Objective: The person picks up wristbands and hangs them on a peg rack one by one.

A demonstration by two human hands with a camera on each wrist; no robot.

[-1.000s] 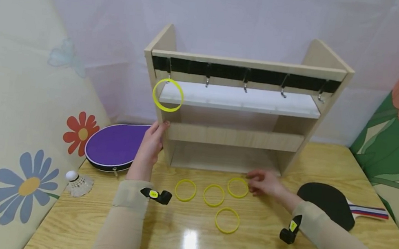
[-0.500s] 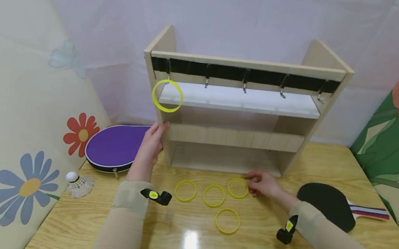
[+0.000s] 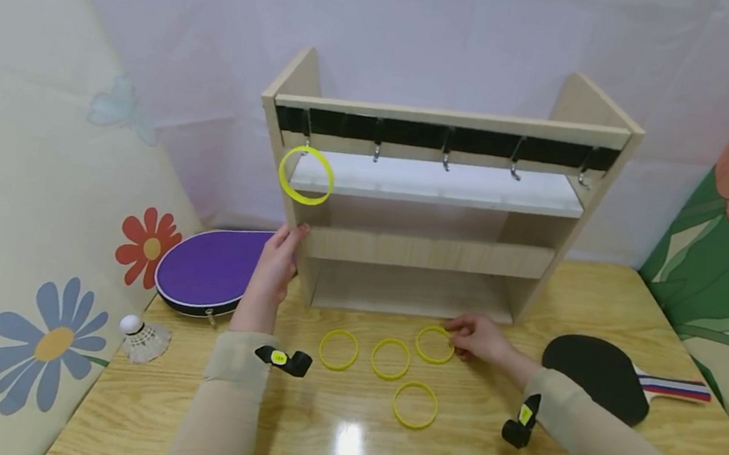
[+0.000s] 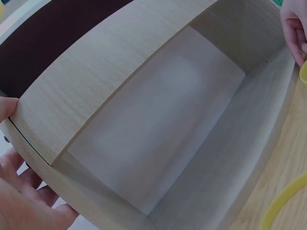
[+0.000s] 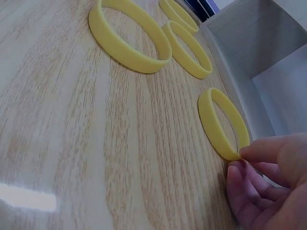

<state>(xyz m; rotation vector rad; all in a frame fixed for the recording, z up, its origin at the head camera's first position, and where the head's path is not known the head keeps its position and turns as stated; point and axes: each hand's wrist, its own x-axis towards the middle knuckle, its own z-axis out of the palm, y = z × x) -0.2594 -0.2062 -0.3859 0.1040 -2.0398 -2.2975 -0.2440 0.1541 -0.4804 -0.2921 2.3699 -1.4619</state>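
My left hand grips the left side panel of a pale wooden shelf. In the left wrist view its thumb lies on the front and the fingers curl behind the panel. At the right end of a yellow rubber wristband, my right hand pinches the band between thumb and index finger. That band lies on the table in front of the shelf. Three more wristbands rest nearby, one at left, one in the middle, one nearer. Another wristband hangs from the leftmost hook.
Several metal hooks line a black strip across the shelf top. A purple paddle case and a shuttlecock lie at left. A black table tennis paddle lies right of my right hand.
My right hand has shifted slightly left, its fingertips closing onto the edge of the nearest wristband. The left hand stays on the shelf's side panel.
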